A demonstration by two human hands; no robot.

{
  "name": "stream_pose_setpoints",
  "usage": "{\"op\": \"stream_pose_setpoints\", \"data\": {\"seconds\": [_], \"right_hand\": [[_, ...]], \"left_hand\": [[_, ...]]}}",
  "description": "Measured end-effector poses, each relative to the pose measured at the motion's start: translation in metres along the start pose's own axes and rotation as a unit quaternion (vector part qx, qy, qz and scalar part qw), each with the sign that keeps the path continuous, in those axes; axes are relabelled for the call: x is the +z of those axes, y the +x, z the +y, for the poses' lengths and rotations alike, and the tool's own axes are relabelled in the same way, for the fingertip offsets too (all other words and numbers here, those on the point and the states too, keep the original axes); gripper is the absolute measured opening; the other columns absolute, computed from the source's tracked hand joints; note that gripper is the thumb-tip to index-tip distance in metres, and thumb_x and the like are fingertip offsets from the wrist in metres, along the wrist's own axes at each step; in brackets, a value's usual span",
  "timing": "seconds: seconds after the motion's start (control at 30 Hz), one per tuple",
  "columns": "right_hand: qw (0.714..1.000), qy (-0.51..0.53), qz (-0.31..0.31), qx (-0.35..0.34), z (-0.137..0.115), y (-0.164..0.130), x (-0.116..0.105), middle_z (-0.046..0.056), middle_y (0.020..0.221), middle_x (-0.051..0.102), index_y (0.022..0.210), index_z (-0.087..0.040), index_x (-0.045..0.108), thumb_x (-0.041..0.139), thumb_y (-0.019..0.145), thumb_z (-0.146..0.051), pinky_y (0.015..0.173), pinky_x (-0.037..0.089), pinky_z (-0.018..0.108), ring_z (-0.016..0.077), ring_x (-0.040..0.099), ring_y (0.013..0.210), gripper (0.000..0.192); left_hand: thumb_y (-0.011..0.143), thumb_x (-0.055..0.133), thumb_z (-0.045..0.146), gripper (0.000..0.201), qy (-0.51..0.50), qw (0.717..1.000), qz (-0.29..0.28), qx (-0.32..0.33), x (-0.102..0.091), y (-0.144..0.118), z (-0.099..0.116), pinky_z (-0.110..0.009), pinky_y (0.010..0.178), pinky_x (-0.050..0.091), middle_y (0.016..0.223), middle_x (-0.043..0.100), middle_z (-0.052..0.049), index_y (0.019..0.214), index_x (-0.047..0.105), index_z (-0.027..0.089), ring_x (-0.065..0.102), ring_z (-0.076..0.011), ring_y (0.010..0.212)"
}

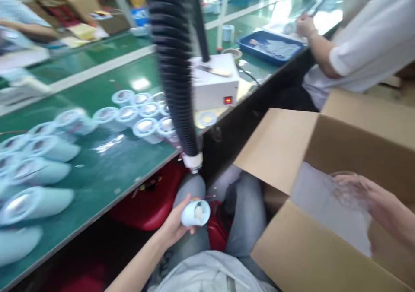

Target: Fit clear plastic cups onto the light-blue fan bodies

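Observation:
My left hand [177, 223] is wrapped round a light blue plastic cylinder [186, 215] above my lap. The cylinder's open end faces me and shows a whitish part inside; a thin red wire sticks out behind it. My right hand [378, 195] reaches into an open cardboard box [279, 143] on the right. Its fingers are curled on a clear plastic piece [348, 193], smeared by motion, so its exact shape is hidden. Below that hand lies a whitish sheet or bag [319, 197] in the box.
A black corrugated hose [173, 67] hangs in front of me. Several light blue cylinders [53, 148] stand on the green bench [113, 162]. Behind the hose is a white switch box [214, 82]. A blue tray [270, 46] and a co-worker's arm [324, 52] are further back.

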State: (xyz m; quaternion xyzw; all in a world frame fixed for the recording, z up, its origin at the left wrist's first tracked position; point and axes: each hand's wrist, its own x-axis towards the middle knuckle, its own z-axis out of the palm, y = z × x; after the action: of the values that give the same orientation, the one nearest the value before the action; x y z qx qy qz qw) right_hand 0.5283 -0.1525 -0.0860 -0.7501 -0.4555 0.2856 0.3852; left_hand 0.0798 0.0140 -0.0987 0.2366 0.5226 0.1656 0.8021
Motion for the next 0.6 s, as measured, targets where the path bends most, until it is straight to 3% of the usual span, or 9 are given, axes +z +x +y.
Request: {"op": "stream_pose_setpoints", "data": {"seconds": [0.07, 0.13, 0.2, 0.27, 0.33, 0.43, 0.5, 0.6], "right_hand": [[0.986, -0.022, -0.064, -0.149, -0.051, -0.021, 0.051, 0.015, 0.114, 0.07, 0.106, -0.041, 0.072, 0.047, 0.093, -0.052, 0.079, 0.06, 0.042, 0.031, 0.07, 0.106, 0.03], [0.947, -0.109, -0.143, -0.266, -0.103, -0.045, 0.111, 0.013, 0.121, 0.065, 0.127, -0.038, 0.063, 0.057, 0.091, -0.038, 0.075, 0.063, 0.039, 0.0293, 0.071, 0.102, 0.036], [0.901, -0.145, -0.119, -0.392, -0.144, -0.058, 0.165, 0.016, 0.121, 0.062, 0.135, -0.029, 0.059, 0.058, 0.091, -0.033, 0.074, 0.063, 0.04, 0.0305, 0.069, 0.102, 0.044], [0.879, -0.18, -0.089, -0.432, -0.17, -0.059, 0.202, 0.017, 0.123, 0.06, 0.137, -0.026, 0.057, 0.056, 0.091, -0.024, 0.077, 0.062, 0.043, 0.0321, 0.066, 0.105, 0.046], [0.882, -0.199, -0.089, -0.417, -0.182, -0.054, 0.221, 0.017, 0.124, 0.058, 0.128, -0.026, 0.064, 0.056, 0.088, -0.018, 0.078, 0.061, 0.047, 0.0335, 0.063, 0.106, 0.041], [0.91, -0.148, -0.177, -0.344, -0.191, -0.046, 0.23, 0.012, 0.126, 0.057, 0.091, -0.026, 0.071, 0.063, 0.081, -0.014, 0.076, 0.061, 0.042, 0.0308, 0.063, 0.107, 0.018], [0.921, -0.069, -0.246, -0.294, -0.198, -0.046, 0.23, 0.009, 0.125, 0.056, 0.077, -0.024, 0.066, 0.068, 0.079, -0.018, 0.081, 0.059, 0.039, 0.0287, 0.062, 0.112, 0.007], [0.93, 0.041, -0.289, -0.224, -0.213, -0.05, 0.231, 0.009, 0.118, 0.057, 0.076, -0.023, 0.067, 0.063, 0.089, -0.033, 0.084, 0.056, 0.035, 0.0248, 0.062, 0.109, 0.017]], "left_hand": [[0.074, 0.071, 0.053, 0.042, 0.01, 1.0, -0.02, 0.009, -0.002, -0.013, 0.004, -0.021, 0.033, 0.042, 0.061, 0.066, -0.006, 0.087, 0.066, 0.014, 0.061, -0.0174, 0.047], [0.076, 0.067, 0.053, 0.041, 0.029, 0.998, -0.047, 0.023, -0.003, -0.025, 0.007, -0.02, 0.033, 0.04, 0.063, 0.065, -0.005, 0.089, 0.066, 0.014, 0.057, -0.015, 0.045], [0.077, 0.065, 0.05, 0.039, 0.061, 0.994, -0.078, 0.048, -0.003, -0.039, 0.011, -0.019, 0.032, 0.034, 0.063, 0.063, -0.004, 0.087, 0.067, 0.013, 0.051, -0.0117, 0.042], [0.075, 0.066, 0.043, 0.031, 0.106, 0.985, -0.102, 0.086, -0.003, -0.055, 0.017, -0.018, 0.035, 0.031, 0.067, 0.064, -0.005, 0.085, 0.069, 0.013, 0.048, -0.0104, 0.045], [0.071, 0.071, 0.032, 0.02, 0.156, 0.972, -0.107, 0.141, -0.005, -0.073, 0.024, -0.019, 0.045, 0.038, 0.076, 0.067, -0.005, 0.08, 0.072, 0.014, 0.053, -0.0126, 0.059], [0.068, 0.076, 0.02, 0.011, 0.227, 0.941, -0.081, 0.239, -0.01, -0.098, 0.031, -0.024, 0.076, 0.047, 0.089, 0.066, -0.004, 0.079, 0.075, 0.018, 0.056, -0.0185, 0.086], [0.072, 0.076, 0.023, 0.018, 0.311, 0.895, -0.045, 0.317, -0.017, -0.11, 0.032, -0.028, 0.085, 0.046, 0.095, 0.064, -0.004, 0.09, 0.075, 0.021, 0.056, -0.02, 0.09], [0.071, 0.083, 0.038, 0.047, 0.407, 0.818, -0.01, 0.406, -0.03, -0.113, 0.027, -0.033, 0.086, 0.048, 0.101, 0.062, -0.006, 0.113, 0.069, 0.022, 0.058, -0.0216, 0.09]]}}
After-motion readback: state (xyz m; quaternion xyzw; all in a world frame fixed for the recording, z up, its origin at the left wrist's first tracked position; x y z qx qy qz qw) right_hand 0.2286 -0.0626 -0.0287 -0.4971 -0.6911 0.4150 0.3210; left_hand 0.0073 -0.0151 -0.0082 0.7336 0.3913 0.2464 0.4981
